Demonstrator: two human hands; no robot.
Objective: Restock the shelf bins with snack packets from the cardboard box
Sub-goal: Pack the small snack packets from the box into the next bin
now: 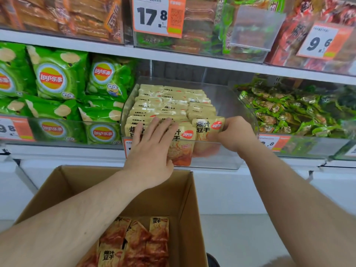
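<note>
Nearest, low in view, the cardboard box (pixel 185 191) stands open with more snack packets (pixel 134 241) lying loose in its bottom, faces up. Beyond it, the left hand (pixel 148 153) lies flat with straight fingers against the front row in the clear bin (pixel 227 162), pressing and gripping nothing. On the right, the right hand (pixel 237 134) pinches the front right packet (pixel 209 132) by its upper right edge.

That packet stands upright, long axis vertical, printed face toward the camera, like the rows (pixel 169 102) packed behind it toward the far wall.

Likely risk: the right column sits looser, so letting go early could let the packet tip forward over the low front lip and drop. Hard pressing could buckle the leaning rows.
</note>
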